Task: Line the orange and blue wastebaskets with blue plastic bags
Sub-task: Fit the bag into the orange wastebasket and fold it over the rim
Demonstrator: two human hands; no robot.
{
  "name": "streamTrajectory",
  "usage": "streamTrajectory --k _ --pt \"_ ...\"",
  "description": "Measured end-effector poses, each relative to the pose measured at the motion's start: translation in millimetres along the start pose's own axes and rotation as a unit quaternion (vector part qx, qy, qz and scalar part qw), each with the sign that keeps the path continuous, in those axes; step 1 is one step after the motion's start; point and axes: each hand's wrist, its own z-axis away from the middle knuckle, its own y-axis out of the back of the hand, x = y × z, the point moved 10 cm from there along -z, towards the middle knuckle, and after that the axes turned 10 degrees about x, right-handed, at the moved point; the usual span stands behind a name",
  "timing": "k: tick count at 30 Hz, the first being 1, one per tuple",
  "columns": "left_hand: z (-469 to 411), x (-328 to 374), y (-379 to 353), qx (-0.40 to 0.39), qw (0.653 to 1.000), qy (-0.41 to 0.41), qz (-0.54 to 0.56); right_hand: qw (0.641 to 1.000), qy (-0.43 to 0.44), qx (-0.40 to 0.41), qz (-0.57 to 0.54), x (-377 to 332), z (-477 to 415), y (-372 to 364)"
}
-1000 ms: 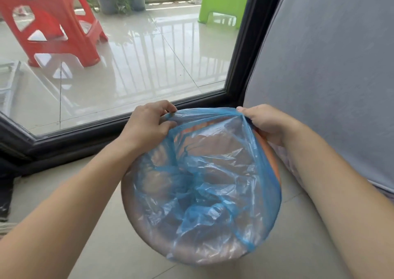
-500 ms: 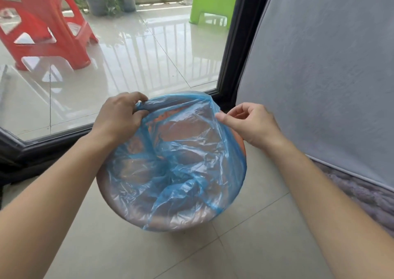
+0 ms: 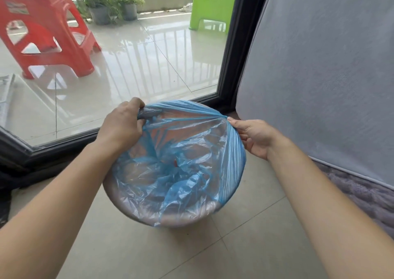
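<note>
Your left hand [image 3: 121,125] grips bunched blue bag [image 3: 181,161] at the wastebasket [image 3: 128,208] rim, frame centre; your right hand [image 3: 251,136] pinches the opposite edge, stretching it taut to seat it.

Wastebasket [image 3: 128,212] on tiled floor [image 3: 191,253], blue plastic bag [image 3: 181,163] crumpled inside, its edge pulled taut across the far rim. Left hand [image 3: 120,125] grips a bunched edge at far left; right hand [image 3: 253,136] pinches the edge at far right. Beyond the black-framed glass [image 3: 149,65]: red stool [image 3: 49,33], green stool [image 3: 211,3], potted plants [image 3: 110,3].
</note>
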Motion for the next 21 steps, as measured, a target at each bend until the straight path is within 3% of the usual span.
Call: streamTrajectory --k 5,9,12,15,21 --pt "0.5 -0.1 0.3 0.000 1.000 -0.016 0.008 0.999 0.028 -0.009 0.040 -3.4 0.3 2.0" --pt "1.2 20.4 -3.9 -0.017 0.996 -0.081 0.025 0.995 0.047 0.000 0.089 -6.1 -0.9 -1.9" --pt "1.4 40.5 -6.3 -0.008 0.992 -0.127 -0.025 0.988 0.089 -0.007 0.124 -9.1 3.3 -14.3" --pt "4.3 51.0 1.2 0.023 0.987 -0.150 -0.049 0.991 0.104 -0.008 0.082 -6.6 6.5 -21.3" --pt "37.5 77.4 28.0 0.065 0.983 -0.150 0.080 0.986 0.113 0.125 -0.002 1.7 3.2 -8.2"
